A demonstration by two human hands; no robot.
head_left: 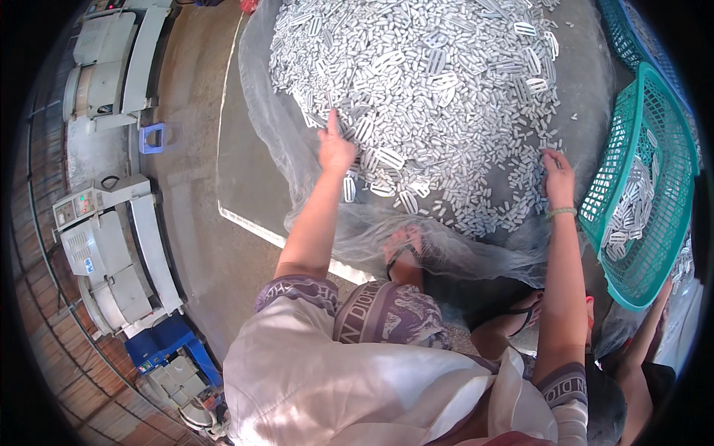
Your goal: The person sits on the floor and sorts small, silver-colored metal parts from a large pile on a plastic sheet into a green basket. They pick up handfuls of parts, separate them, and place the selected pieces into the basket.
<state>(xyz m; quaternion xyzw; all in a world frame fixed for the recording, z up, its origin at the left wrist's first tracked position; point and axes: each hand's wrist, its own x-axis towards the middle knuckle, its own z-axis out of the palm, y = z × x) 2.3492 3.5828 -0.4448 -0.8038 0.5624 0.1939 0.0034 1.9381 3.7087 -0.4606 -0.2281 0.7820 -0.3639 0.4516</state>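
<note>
A wide heap of small silver capsule-shaped pieces (pixel 468 126) lies on a grey sheet, with larger flat slotted buckles (pixel 389 157) scattered among them. My left hand (pixel 338 151) is at the heap's near left edge, index finger stretched out against the pieces; its other fingers are partly hidden, and I see nothing held. At the right edge of the heap is my right hand (pixel 558 181), fingers loosely bent and apart beside the loose capsule-shaped pieces, with nothing visible between them. A single slotted buckle (pixel 349 189) lies just below my left hand.
To the right, a teal plastic basket (pixel 645 286) holds several slotted buckles, with a blue basket (pixel 621 37) behind it. Crumpled clear plastic film (pixel 461 249) borders the heap near my foot. Grey machines (pixel 111 253) line the left side. Another person's arm (pixel 643 334) shows at lower right.
</note>
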